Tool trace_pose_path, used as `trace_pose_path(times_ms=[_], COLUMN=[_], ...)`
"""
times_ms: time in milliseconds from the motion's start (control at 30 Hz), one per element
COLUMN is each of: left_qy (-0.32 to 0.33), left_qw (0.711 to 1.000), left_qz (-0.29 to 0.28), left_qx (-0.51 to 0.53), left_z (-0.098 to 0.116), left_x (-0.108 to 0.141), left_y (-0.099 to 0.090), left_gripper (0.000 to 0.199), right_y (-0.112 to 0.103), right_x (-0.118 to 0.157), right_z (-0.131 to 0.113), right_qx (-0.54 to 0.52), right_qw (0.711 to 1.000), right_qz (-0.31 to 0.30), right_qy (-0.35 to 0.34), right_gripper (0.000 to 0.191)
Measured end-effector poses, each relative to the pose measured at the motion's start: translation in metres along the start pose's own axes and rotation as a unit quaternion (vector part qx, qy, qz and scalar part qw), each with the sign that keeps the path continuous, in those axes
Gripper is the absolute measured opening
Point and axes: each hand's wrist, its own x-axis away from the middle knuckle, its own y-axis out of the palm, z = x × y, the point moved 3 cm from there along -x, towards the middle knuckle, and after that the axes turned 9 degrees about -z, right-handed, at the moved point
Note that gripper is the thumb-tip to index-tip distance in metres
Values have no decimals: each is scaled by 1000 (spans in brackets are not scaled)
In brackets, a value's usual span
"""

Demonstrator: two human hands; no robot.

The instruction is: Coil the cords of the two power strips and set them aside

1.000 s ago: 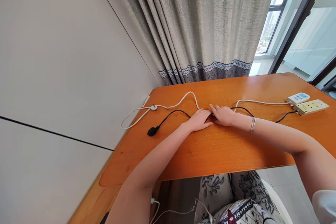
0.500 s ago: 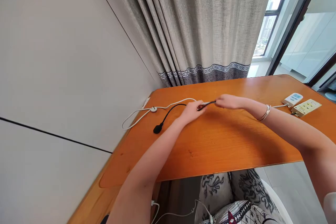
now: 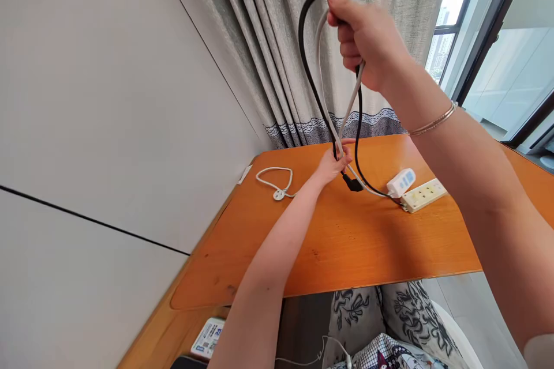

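Over orange wooden table (image 3: 346, 242), grey fabric curtain (image 3: 281, 29) behind, right hand (image 3: 361, 40) pinched black and white cables (image 3: 321, 102). Left hand (image 3: 331, 165) curled fingers round them near far edge (image 3: 389, 137).

Print on white box (image 3: 208, 338), markings on cream power strip (image 3: 423, 195): too small to read.
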Motion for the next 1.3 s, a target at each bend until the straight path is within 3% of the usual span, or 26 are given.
trace_pose_path(times_ms=[67, 133, 267, 367, 433, 500, 600, 700, 833, 900, 1000, 1067, 1167, 1233, 1300], left_qy=[18, 18, -59, -124, -150, -161, -151, -146, -131, -115, -113, -109, -108, -115, -114], left_qw=[999, 996, 977, 967, 966, 970, 978, 981, 988, 991, 990, 988, 984, 981, 977], left_qz=[-31, -85, -197, -204, -195, -173, -141, -121, -79, -74, -83, -94, -102, -84, -52], left_qx=[15, 16, 50, 90, 86, 59, 36, 32, -16, -11, 33, 60, 97, 129, 174], left_z=[4, 6, -7, -28, -43, -53, -57, -51, -34, -24, -11, -4, 1, -1, -3], left_x=[3, 9, 21, 28, 30, 32, 35, 41, 50, 55, 63, 70, 77, 79, 80], left_y=[8, 19, 49, 67, 74, 74, 62, 40, 8, -4, -17, -24, -28, -29, -30], left_gripper=[90, 91, 68, 48, 43, 42, 41, 46, 45, 47, 51, 52, 60, 67, 69], right_y=[-4, -8, -13, -19, -28, -41, -71, -106, -148, -170, -202, -220, -241, -246, -244], right_x=[-7, -13, -20, -24, -25, -25, -21, -11, 8, 18, 35, 50, 81, 103, 124], right_z=[-8, -11, -8, -6, -6, -9, -21, -35, -41, -33, -10, 11, 53, 85, 115], right_qx=[56, 140, 322, 446, 508, 534, 503, 465, 528, 547, 545, 502, 290, 147, 57], right_qw=[998, 988, 937, 876, 834, 811, 837, 875, 845, 831, 821, 840, 915, 937, 949], right_qz=[5, 15, -9, -63, -106, -146, -144, -64, 57, 106, 122, 96, 63, 39, 22], right_qy=[-25, -62, -137, -172, -190, -186, -159, -123, -65, 4, 122, 181, 272, 314, 310], right_gripper=[38, 34, 43, 52, 48, 39, 24, 16, 22, 31, 45, 40, 35, 40, 47])
